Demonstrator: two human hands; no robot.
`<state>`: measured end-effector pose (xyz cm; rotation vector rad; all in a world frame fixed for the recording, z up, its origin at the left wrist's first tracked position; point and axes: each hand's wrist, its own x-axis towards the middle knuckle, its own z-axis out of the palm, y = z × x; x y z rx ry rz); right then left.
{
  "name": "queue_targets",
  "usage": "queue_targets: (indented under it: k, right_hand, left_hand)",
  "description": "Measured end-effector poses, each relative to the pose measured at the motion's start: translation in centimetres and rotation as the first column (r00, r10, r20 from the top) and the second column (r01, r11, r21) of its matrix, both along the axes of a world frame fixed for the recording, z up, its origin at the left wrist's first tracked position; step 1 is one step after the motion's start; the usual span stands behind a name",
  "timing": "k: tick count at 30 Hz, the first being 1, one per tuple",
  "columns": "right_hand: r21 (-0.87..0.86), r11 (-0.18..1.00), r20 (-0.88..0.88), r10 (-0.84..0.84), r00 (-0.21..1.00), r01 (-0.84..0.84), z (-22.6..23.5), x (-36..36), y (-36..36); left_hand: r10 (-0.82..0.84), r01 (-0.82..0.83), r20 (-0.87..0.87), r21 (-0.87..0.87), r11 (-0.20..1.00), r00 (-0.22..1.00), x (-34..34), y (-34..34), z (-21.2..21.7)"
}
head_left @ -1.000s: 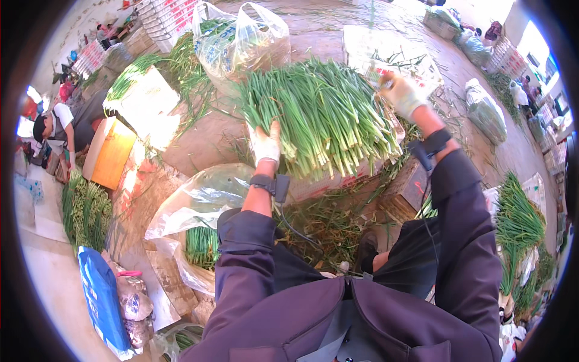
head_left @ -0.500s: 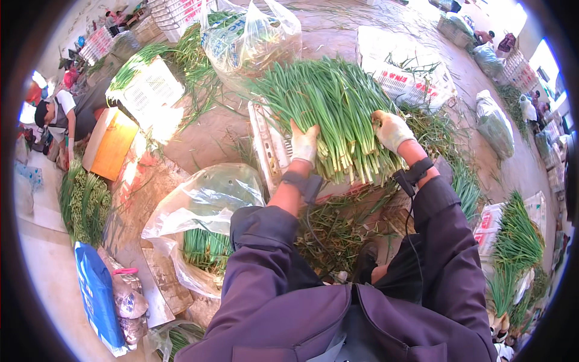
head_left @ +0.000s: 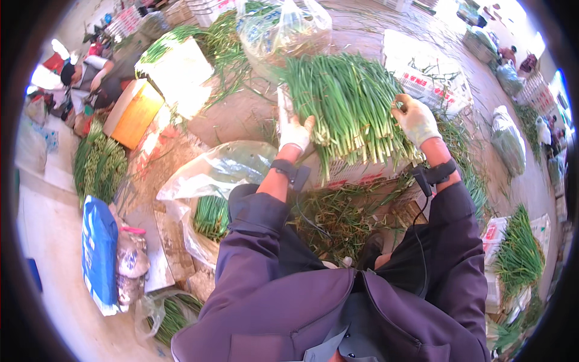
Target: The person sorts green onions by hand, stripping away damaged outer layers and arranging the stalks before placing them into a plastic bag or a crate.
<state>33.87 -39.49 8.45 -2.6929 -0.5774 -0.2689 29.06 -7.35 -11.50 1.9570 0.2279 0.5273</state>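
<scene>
A broad layer of green chives [head_left: 344, 102], pale stem ends toward me, lies across an upturned white crate [head_left: 350, 172] in front of me. My left hand [head_left: 295, 133], in a whitish glove, rests at the left side of the chives, its thumb apart from the fingers and nothing seen in it. Beside the right edge of the stems is my right hand [head_left: 420, 122], also gloved. Its thumb and fingertips are bent together near the leaves; whether a stem is between them is too small to make out. Dark straps with a cable circle both wrists.
A clear plastic bag [head_left: 241, 163] with chives stands at my left, near a blue package [head_left: 99, 253]. Beyond the crate are a filled clear bag [head_left: 286, 36] and a white crate [head_left: 431, 66]. Loose trimmings [head_left: 338, 223] litter the floor. A co-worker [head_left: 87, 78] bends at far left.
My hands have moved apart, the right one out to the right from the stems. The chives lie more evenly on the crate. The whole view has shifted slightly.
</scene>
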Motion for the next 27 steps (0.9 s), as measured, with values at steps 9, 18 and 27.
queue_targets:
  k: [9,18,27]
  right_hand:
    - [0.046,0.990,0.138,0.125,0.982,-0.133,2.4,-8.1,3.2]
    - [-0.084,0.531,-0.666,0.599,0.443,-0.843,-13.3,-20.3,5.6]
    - [-0.350,0.374,-0.803,0.353,0.481,-0.859,-21.6,-20.9,7.9]
  left_hand:
    - [0.072,-0.092,-0.233,-0.073,0.993,0.970,-7.2,1.1,6.4]
    - [0.460,-0.426,-0.111,-0.609,0.669,0.881,-33.0,19.4,5.2]
    - [0.656,-0.594,-0.491,0.303,0.745,0.573,-46.0,22.5,-21.0]
